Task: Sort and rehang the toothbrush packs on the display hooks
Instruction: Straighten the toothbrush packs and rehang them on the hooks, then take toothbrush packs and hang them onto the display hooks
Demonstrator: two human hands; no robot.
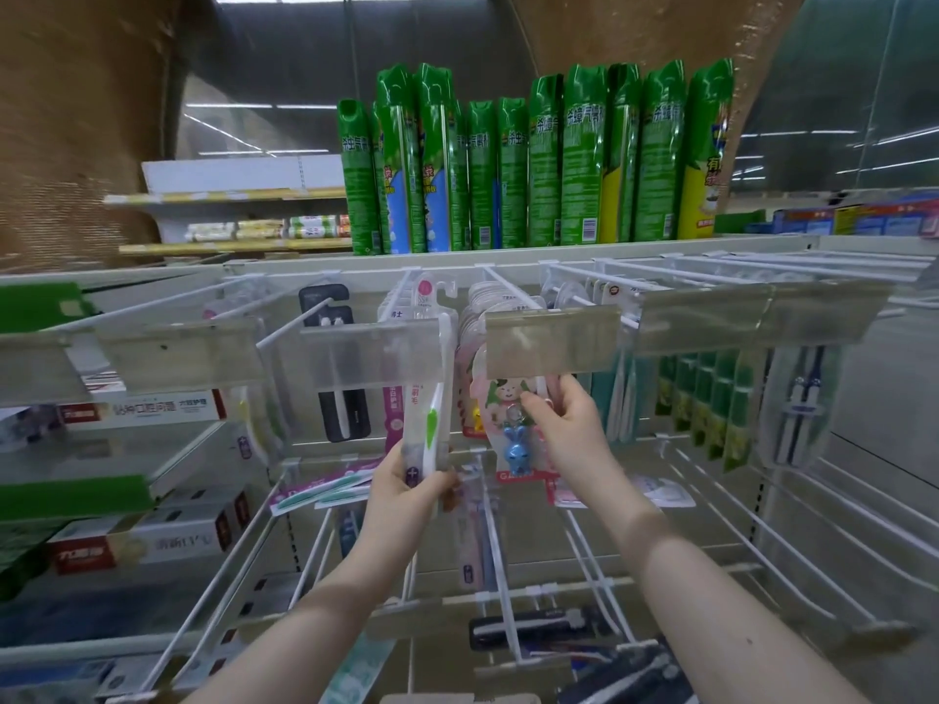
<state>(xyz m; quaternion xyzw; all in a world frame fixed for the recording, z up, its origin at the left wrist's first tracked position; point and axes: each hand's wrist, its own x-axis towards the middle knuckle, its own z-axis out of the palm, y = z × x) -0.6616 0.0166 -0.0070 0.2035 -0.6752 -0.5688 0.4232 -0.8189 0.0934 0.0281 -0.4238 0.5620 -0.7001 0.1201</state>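
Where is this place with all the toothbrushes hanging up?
Most likely a shop aisle: toothbrush packs hang on white display hooks with price-label strips, green spray cans line the shelf above, and boxed toothpaste sits on the left.

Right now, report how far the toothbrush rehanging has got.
Done: the green packs and a black pack hang on upper hooks. In hand: the left hand holds a green-and-white toothbrush pack; the right hand grips a blue-rabbit pack. Left: loose packs lie across lower hooks, and dark packs lie at the bottom.
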